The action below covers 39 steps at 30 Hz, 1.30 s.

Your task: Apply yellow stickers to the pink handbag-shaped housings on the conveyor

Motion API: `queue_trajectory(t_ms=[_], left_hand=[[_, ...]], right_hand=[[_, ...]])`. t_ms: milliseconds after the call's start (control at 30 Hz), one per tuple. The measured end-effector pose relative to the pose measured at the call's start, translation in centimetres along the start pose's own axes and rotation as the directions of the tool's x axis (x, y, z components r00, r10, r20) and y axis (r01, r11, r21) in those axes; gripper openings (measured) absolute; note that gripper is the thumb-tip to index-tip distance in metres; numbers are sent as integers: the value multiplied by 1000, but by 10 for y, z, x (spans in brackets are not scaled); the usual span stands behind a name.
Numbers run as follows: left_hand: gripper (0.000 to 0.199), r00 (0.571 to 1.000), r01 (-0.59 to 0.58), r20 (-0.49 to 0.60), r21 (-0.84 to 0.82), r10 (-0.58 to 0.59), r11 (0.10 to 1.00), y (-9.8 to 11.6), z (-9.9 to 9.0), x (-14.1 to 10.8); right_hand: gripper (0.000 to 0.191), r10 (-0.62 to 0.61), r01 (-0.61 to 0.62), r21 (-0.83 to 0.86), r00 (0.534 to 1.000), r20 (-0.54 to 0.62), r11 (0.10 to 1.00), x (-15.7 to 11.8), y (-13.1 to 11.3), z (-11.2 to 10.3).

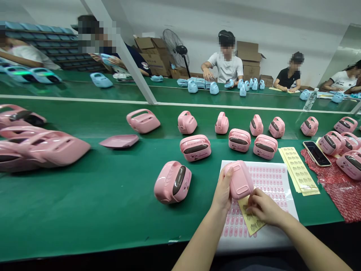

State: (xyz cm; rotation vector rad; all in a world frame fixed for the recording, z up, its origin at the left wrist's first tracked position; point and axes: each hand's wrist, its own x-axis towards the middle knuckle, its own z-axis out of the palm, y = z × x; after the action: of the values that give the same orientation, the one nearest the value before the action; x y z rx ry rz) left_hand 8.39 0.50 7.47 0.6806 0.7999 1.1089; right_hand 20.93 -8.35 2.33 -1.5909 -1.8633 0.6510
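Note:
My left hand [223, 189] grips a pink plastic device [240, 180] from its left side, over the sheets in front of me. The device's underside, with two raised strips, faces me. My right hand [262, 205] is at its lower right corner, fingers curled and pinched; what is between them is hidden. Partly beneath that hand lies a yellow label sheet [254, 224] with dark print. Below both is a white sheet of pink oval stickers [270, 184]. A similar pink handled device [172, 182] with a dark front window stands to the left.
Several pink devices [195, 147] stand across the green table [113, 210]. More yellow label sheets [299, 169], a phone [317, 153] and red bubble wrap [340, 192] lie to the right. Pink shells [47, 148] are at far left. Across a divider, several people sit among blue devices [214, 88].

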Motion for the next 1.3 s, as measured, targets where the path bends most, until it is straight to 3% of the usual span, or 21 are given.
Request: queue_trajectory(t_ms=[100, 200, 333, 500, 700, 1000, 1167, 1233, 1300], left_hand=[[42, 1000, 8, -2, 1, -8, 1000, 0, -1, 1], [43, 1000, 15, -6, 1, -15, 1000, -1, -3, 2], [45, 1000, 31, -4, -5, -31, 999, 0, -2, 2], [45, 999, 44, -31, -15, -44, 999, 1, -1, 0], [50, 998, 51, -40, -19, -52, 999, 0, -3, 1], [51, 996, 65, -56, -23, -66, 998, 1, -4, 2], [49, 994, 72, -80, 10, -71, 997, 4, -4, 4], [50, 993, 80, -90, 23, -78, 997, 6, -5, 6], [50, 993, 85, -89, 31, -82, 996, 7, -5, 7]], right_hand=[[14, 123, -123, -2, 991, -45, 992, 5, -1, 0], [12, 159, -166, -121, 985, -68, 979, 11, 0, 9], [15, 80, -114, -313, 990, -120, 943, 11, 3, 29], [12, -52, 2, -339, 989, -139, 941, 3, 9, 34], [7, -80, 62, -167, 992, -99, 984, -2, 12, 22], [11, 85, -81, 101, 996, -35, 992, -4, -4, 8], [7, 155, -128, 144, 969, -194, 981, -5, 2, -15], [5, 227, -220, 60, 919, -321, 974, -7, 16, -36], [7, 320, -380, -50, 838, -442, 924, -11, 35, -62]])
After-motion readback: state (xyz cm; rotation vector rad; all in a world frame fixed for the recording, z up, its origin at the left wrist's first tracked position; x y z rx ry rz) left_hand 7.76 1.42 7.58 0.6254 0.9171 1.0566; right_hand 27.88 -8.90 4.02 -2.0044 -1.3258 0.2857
